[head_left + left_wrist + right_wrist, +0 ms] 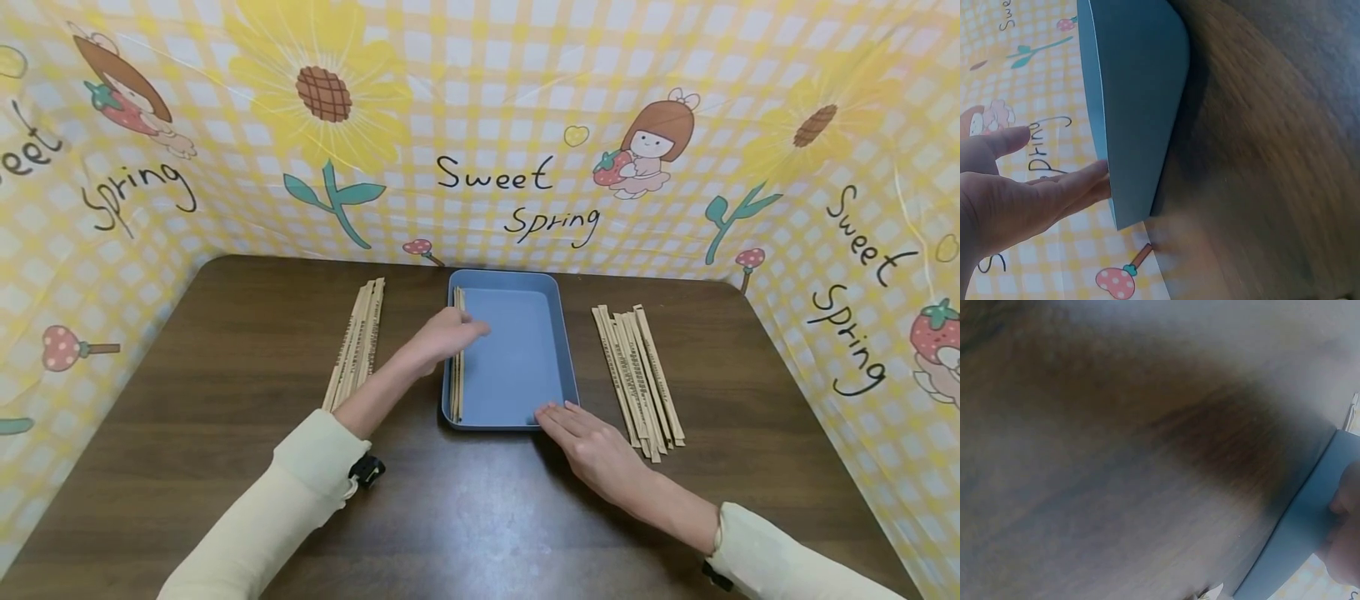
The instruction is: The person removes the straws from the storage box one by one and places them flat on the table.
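A blue rectangular tray (517,358) lies on the table with several slim, tan paper-wrapped sticks (457,396) lined up along its left wall. My left hand (444,337) is over that wall, its fingers dipping inside beside the sticks. In the left wrist view the left hand (1029,200) has its thumb held apart, and the fingertips vanish behind the tray wall (1138,112). My right hand (592,446) rests straight fingers on the tray's near right corner. Only part of the right hand (1344,531) shows against the tray side, blurred, in the right wrist view.
To the left of the tray lies a bunch of wrapped sticks (358,342), partly behind my left forearm. Another bunch of wrapped sticks (637,379) lies to the right. A yellow checked cloth (480,117) borders the brown table (465,525) at the back and sides.
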Motion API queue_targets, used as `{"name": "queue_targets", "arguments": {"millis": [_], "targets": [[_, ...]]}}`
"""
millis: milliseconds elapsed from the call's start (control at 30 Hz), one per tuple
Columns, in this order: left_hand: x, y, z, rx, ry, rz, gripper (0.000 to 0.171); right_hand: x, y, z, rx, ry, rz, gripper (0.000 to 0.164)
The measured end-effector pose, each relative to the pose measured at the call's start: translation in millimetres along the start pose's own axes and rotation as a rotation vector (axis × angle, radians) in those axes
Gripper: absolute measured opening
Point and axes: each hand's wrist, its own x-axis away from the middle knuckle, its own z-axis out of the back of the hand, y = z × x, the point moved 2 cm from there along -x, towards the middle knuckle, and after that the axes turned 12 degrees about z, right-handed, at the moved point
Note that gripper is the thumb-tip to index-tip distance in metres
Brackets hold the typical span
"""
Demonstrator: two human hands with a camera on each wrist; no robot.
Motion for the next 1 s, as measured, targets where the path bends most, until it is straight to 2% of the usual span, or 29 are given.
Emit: {"name": "queue_targets", "arguments": {"millis": [33,133,567,800,1000], "targets": [[0.4,1.0,-1.6,-0.003,0.001,0.003,0.069,-0.1,0.1,0.1,0.0,0.001,0.001,0.049],[-0.2,2.1,-6.5,-0.016,0.012,0.016,0.073,-0.1,0.2,-0.2,-0.004,-0.002,-0.001,0.049],[-8.0,1.2,-18.0,-0.01,0.069,0.01,0.069,-0.7,0.5,-0.3,-0.007,-0.003,-0.001,0.047],[-12.1,3.0,-21.8,-0.041,0.109,0.015,0.064,-0.2,0.9,-0.1,-0.01,-0.007,-0.003,0.044],[-16.9,3.9,-25.8,-0.013,0.1,0.02,0.061,-0.1,0.9,-0.8,-0.01,-0.003,-0.006,0.045]]}}
